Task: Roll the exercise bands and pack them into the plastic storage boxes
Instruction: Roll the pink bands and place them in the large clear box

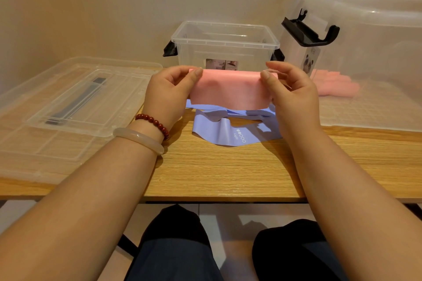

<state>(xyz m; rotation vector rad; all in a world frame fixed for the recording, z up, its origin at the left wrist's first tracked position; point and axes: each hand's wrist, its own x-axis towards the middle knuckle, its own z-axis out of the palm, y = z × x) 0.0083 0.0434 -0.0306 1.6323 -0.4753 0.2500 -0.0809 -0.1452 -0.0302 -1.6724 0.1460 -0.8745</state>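
Left hand [169, 92], right hand [294, 96] pinch pink band [228, 91] top edge; bottom hangs over purple band [219, 133].

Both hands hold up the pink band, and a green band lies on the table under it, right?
Not quite. The head view shows a light purple band, not a green one, on the table. The left hand and right hand do hold up the pink band.

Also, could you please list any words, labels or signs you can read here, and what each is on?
"Light", by a row of small circles: on the purple band.
Sticker on the small clear box: pictures, print too small to read.
Panda label on the large clear box: no readable words.
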